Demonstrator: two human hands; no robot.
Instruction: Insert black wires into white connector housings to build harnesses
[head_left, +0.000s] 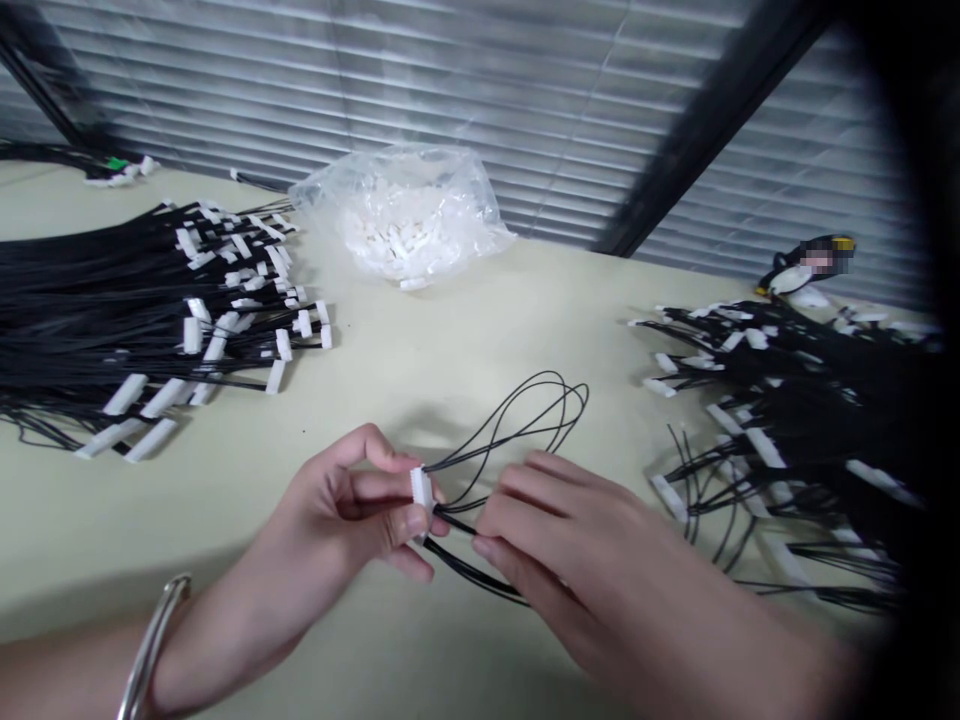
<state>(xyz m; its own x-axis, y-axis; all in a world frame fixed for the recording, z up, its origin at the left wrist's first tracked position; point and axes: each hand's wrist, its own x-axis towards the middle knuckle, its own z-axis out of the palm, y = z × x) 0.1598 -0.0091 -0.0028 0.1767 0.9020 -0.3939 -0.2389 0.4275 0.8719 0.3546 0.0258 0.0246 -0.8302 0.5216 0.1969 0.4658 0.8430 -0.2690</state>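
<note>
A white multi-pin connector (422, 489) is pinched between the thumb and fingers of my left hand (352, 510), near the middle of the view. Thin black wires (517, 435) run out of its right side, some of them looping up above the table. My right hand (570, 540) is closed on black wires just right of the connector, thumb and forefinger pressed together. A thicker bundle of black wires (472, 575) leaves the connector's lower end and passes beneath my right hand. The wire ends inside the right-hand grip are hidden.
On the left lies a large pile of black wire harnesses (97, 290) with white connectors. Another such pile (840, 400) covers the right side. A clear plastic bag (409, 215) of small white parts sits at the back, before window blinds (450, 80).
</note>
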